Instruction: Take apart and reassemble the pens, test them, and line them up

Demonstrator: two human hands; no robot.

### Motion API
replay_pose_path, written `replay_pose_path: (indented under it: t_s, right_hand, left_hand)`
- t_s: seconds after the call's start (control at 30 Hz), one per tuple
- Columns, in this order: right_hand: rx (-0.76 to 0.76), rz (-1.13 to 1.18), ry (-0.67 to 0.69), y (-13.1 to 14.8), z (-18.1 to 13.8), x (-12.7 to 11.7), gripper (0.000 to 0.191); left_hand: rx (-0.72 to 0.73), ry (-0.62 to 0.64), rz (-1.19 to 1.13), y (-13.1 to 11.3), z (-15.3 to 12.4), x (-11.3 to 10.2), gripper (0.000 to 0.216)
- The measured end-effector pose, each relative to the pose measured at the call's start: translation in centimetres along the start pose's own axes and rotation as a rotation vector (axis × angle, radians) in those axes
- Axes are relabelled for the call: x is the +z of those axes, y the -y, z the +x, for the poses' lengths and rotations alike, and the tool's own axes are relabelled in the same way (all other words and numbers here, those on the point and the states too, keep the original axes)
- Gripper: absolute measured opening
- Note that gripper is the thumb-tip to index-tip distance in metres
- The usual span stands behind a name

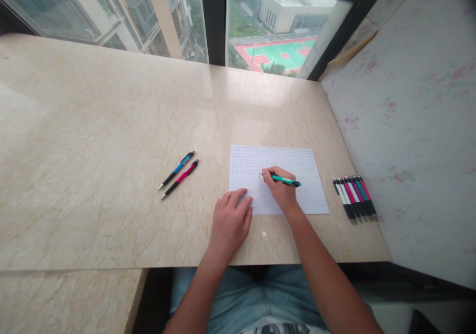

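Note:
A green pen is gripped in my right hand, its tip down on a white sheet of paper. Rows of small handwriting fill the upper part of the sheet; the words are too small to read. My left hand lies palm down across the sheet's lower left corner, fingers stretched out and holding nothing. Left of the paper, a blue pen and a pink pen lie side by side, slanting, apart from both hands.
Several pens in white, pink, purple and green lie in a row at the right, near the flowered wall. The marble-patterned counter runs back to a dark-framed window. Its front edge is close to my lap.

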State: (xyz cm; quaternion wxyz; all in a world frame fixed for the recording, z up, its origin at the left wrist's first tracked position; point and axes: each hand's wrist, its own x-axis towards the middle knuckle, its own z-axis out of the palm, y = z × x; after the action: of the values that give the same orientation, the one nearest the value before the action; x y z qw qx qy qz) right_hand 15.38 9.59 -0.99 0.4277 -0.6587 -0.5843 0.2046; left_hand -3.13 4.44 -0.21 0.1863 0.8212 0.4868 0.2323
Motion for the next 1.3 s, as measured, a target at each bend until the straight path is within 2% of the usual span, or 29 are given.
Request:
replay_pose_path:
  t_s: [0.47, 0.7, 0.9, 1.2, 1.3]
  right_hand:
    - [-0.078, -0.070, -0.061, -0.30, -0.10, 0.19, 0.028]
    - [-0.075, -0.069, -0.057, -0.26, -0.11, 0.18, 0.029]
    - [0.011, -0.034, -0.080, -0.24, -0.22, 0.07, 0.029]
    - [-0.056, -0.085, -0.084, -0.17, -0.06, 0.17, 0.029]
    - [-0.034, -0.097, -0.112, -0.17, -0.09, 0.14, 0.031]
  left_hand:
    - [0.001, -0.013, 0.000, 0.01, 0.05, 0.01, 0.020]
    - [0.000, -0.009, -0.003, 0.00, 0.08, -0.04, 0.020]
    - [0.001, -0.010, 0.003, 0.03, 0.05, -0.01, 0.020]
    - [-0.005, 0.000, 0.007, -0.02, 0.03, -0.04, 0.019]
    - [-0.003, -0.007, 0.008, 0.03, 0.06, 0.00, 0.020]
